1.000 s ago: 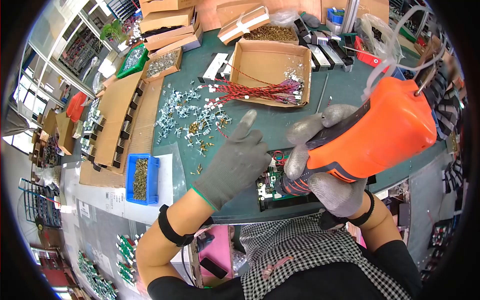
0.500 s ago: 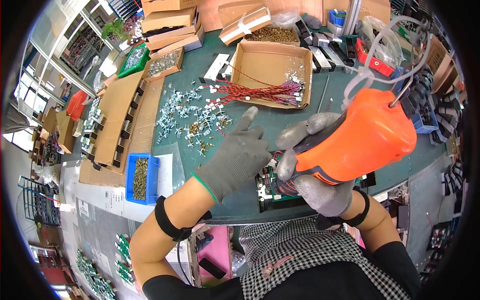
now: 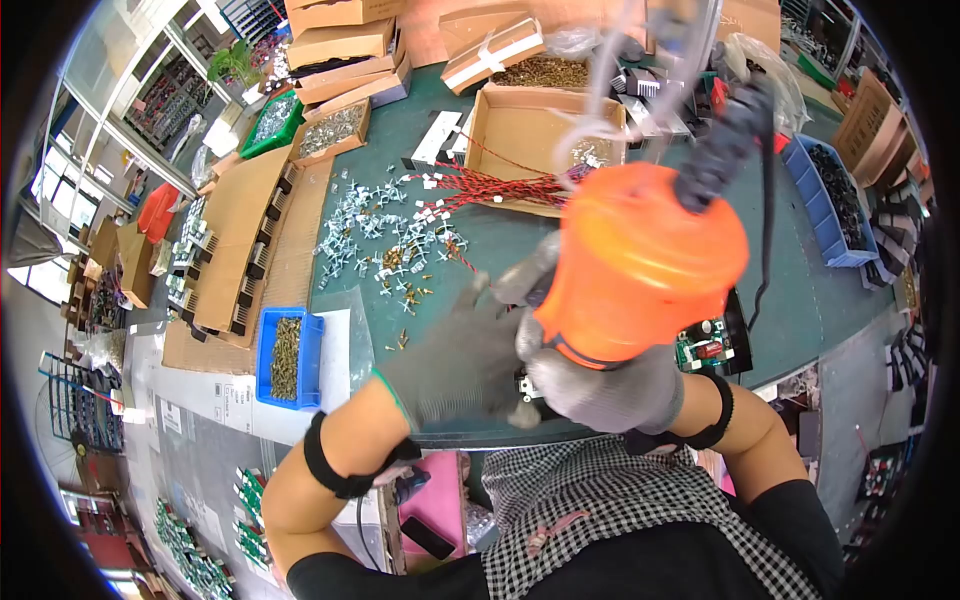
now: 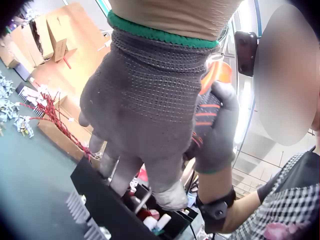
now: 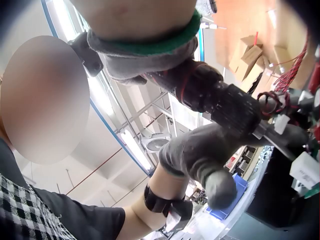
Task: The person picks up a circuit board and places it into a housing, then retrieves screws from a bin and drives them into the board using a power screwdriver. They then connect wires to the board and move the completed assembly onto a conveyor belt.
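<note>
My gloved right hand grips an orange power screwdriver, its body tilted up toward the head camera. In the right wrist view the black chuck and metal bit point down at the work. A green circuit board in a black housing lies under the tool, mostly hidden by the hands. My gloved left hand is close beside the tool, blurred in the head view. Its fingers reach down over the housing, fairly straight, in the left wrist view.
Loose light-blue and brass parts lie scattered left of centre. Red-black wires rest across a cardboard tray. A blue bin of brass pieces stands at left; another blue bin is at right. A black cable hangs nearby.
The screwdriver has moved left and swung more upright, uncovering the board's right end. My left hand has shifted lower, its fingers no longer pointing away over the table but down beside the tool.
</note>
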A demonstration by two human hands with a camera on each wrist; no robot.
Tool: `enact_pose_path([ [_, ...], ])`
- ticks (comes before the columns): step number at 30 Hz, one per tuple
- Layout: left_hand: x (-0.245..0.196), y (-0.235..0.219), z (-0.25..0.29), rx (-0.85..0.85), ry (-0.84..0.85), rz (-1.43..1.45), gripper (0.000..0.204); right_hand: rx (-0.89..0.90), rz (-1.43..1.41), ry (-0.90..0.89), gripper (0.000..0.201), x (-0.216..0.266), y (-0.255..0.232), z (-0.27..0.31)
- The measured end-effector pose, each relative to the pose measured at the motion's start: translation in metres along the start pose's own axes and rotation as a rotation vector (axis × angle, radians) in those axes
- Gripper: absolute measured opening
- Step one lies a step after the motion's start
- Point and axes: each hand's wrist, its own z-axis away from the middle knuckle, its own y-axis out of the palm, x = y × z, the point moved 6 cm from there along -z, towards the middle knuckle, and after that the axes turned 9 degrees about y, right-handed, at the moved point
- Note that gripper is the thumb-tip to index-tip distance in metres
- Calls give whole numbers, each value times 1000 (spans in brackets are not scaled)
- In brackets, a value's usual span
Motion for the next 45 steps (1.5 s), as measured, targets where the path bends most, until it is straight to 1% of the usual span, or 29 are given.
enact_pose_path([
  [1,-7,2,4,21,1,-1,77,-18,67,-72,50,3,3,1],
  [3,-25,4,11,40,69,-270,88,-70,202,-213,52,8,9,2],
  [4,-22,15,13,110,-19,-260,85,-16,159,-212,51,9,10,2],
  [7,-4,42,24,-76,-16,-287,83,-10,-17,-97,45,10,14,-5],
  [8,-1,44,26,-139,-15,-296,82,6,-13,-48,43,8,15,-6],
  [10,-2,45,29,-110,10,-307,83,21,-55,19,40,6,15,-6],
  [12,-4,45,31,-90,21,-224,83,18,-146,53,38,6,13,-7],
  [14,-10,41,32,-76,18,-51,84,31,-176,85,35,5,13,-6],
  [15,-12,37,31,-75,12,-105,85,36,-192,103,33,4,13,-5],
  [17,-12,31,28,-68,2,-211,86,74,-158,12,39,8,11,-6],
  [19,-10,35,28,-42,-10,-145,86,102,-119,-3,42,9,11,-5],
  [23,-1,37,28,5,-38,-31,85,126,-117,60,45,7,11,-5],
  [25,0,35,25,-96,9,-69,80,88,-103,-2,46,9,11,-3],
  [26,1,34,25,-146,32,-86,77,50,-68,-74,46,10,12,-2],
  [28,5,37,26,-161,72,2,76,8,-57,-135,47,11,13,-1],
  [29,5,37,27,-169,93,45,75,1,-82,-119,47,10,14,0],
  [31,7,40,32,-244,-124,635,75,-12,-72,-114,47,9,13,1],
  [33,10,44,32,-267,-159,688,76,-24,-24,-138,46,11,13,2],
  [35,13,46,27,-243,-6,205,77,-30,-13,-167,45,15,14,2],
  [37,-2,40,24,-170,25,-202,75,-45,-17,-160,45,16,9,4],
  [38,-3,39,23,-126,24,-242,73,-59,-16,-139,45,15,4,5],
  [39,-4,37,21,-81,25,-282,71,-61,-52,-69,44,16,-2,2],
  [40,-2,36,21,-29,5,-151,70,-66,-89,1,42,17,-7,0],
  [42,-18,30,17,45,32,-289,62,-40,-121,-57,56,20,-38,7],
  [44,-19,30,14,98,26,-296,60,-29,-76,15,61,18,-60,12],
  [45,-18,31,14,121,23,-298,60,-32,-105,14,61,13,-67,13],
])
